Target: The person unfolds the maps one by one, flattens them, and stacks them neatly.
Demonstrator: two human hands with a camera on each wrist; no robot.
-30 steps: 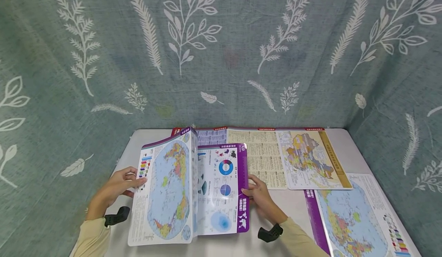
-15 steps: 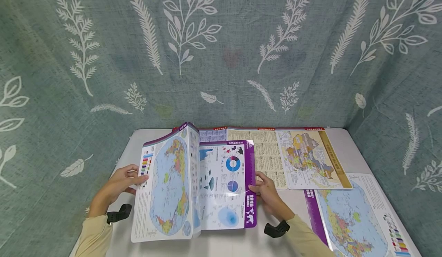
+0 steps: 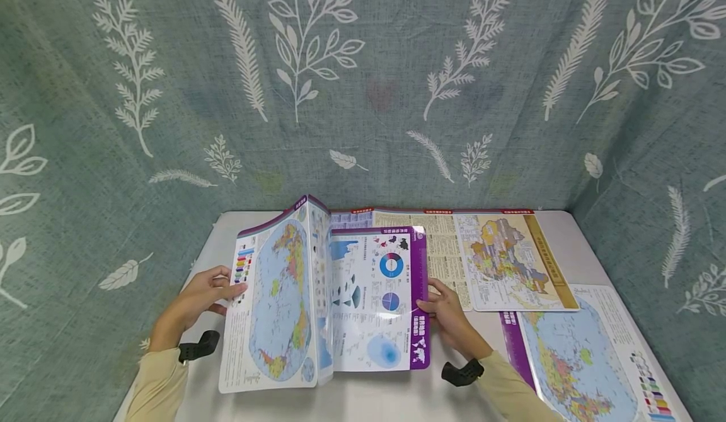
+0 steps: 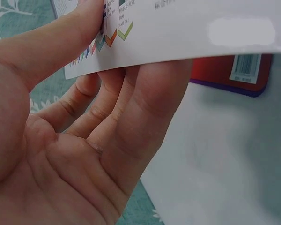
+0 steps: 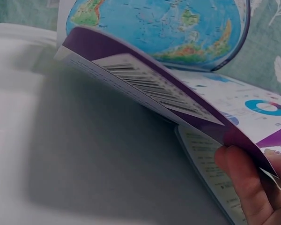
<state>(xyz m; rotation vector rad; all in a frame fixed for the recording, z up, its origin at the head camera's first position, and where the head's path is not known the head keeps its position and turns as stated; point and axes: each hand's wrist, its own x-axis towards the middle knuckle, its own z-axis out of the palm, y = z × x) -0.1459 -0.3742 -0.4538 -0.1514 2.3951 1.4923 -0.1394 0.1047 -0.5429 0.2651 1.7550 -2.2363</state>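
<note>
White table (image 3: 380, 402). Lower centre: map (image 3: 324, 293) spanning left hand (image 3: 204, 293) to right hand (image 3: 447, 308), both pinching edges (layer count unclear).

Folded map (image 3: 280, 302) was wht w/ purple edging, lt-blue oceans, multicol. continents & a blue-and-red ring print. Far chart (image 3: 439, 245) had cream text panels, red top edge, gold-brn band; lower-rt map (image 3: 590, 353) was blue/wht w/ a purple strip. Curtain (image 3: 374, 94) was grn-grey w/ wht leaf prints; table (image 3: 374, 403) wht, sleeves (image 3: 159, 384) beige, wrist cams (image 3: 200, 346) blk.
</note>
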